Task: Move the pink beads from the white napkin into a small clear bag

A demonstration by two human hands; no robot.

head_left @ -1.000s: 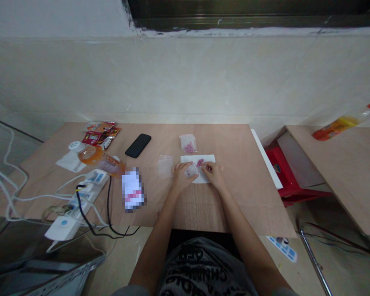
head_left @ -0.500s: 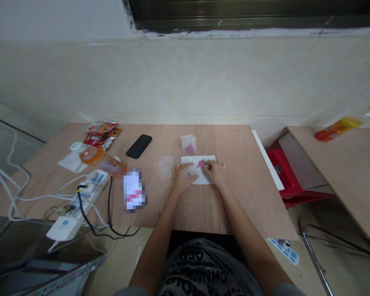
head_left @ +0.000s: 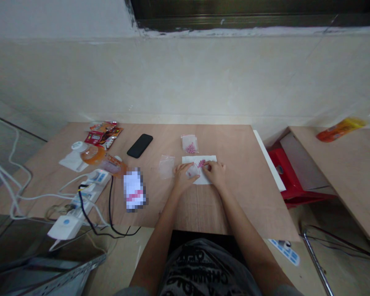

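A white sheet of paper (head_left: 206, 180) lies in front of me with a small heap of pink beads (head_left: 202, 163) on it. My left hand (head_left: 181, 176) curls over the paper's left part, its thumb and fingers around a small clear plastic bag (head_left: 191, 170). From the right, my right hand (head_left: 216, 172) reaches to the heap with thumb and fingertips together; anything between them is too small to make out. Beyond the paper rests another clear bag (head_left: 189, 144) with pink beads inside. To the left of my left hand lies a flat clear bag (head_left: 167, 166).
On the table's left are a black phone (head_left: 139, 146), a pixelated lit screen (head_left: 134, 190), a lying orange drink bottle (head_left: 94, 155), snack packets (head_left: 103, 135) and a power strip (head_left: 80, 205) with cables. A red stool (head_left: 285, 174) and a second table (head_left: 342, 164) stand to the right.
The whole view has shifted very slightly. Both hands stay at the paper, with little visible movement of the right fingertips at the beads.
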